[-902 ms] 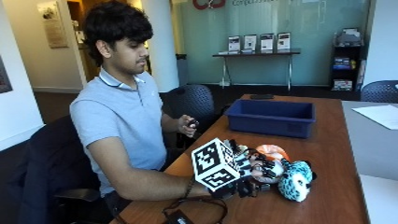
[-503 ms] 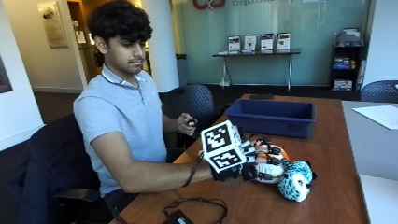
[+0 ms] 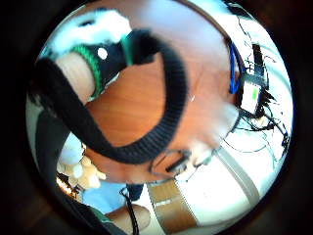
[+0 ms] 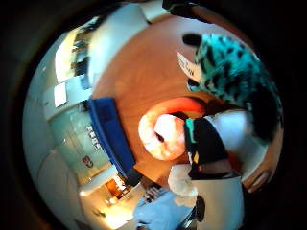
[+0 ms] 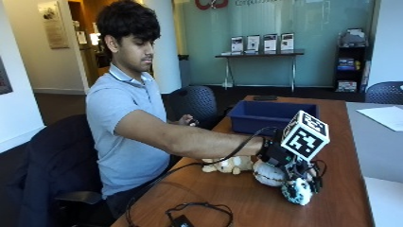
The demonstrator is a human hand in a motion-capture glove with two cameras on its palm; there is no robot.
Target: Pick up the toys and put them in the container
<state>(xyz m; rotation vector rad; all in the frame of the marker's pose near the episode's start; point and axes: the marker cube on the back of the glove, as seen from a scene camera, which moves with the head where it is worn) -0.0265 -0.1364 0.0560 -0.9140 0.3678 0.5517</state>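
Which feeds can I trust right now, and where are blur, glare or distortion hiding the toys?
Outside view: evenly lit, and the blue bin reads well, but the right hand covers part of the toys. Thumb side palm view: heavy fisheye bending, the teal spotted toy soft, the orange toy washed pale by glare. Little finger side palm view: a black strap blocks much of it and the table is smeared.

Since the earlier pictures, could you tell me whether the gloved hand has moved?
Yes. The gloved right hand has moved further along the table over the toys, away from the person's body; the blue container has stayed put.
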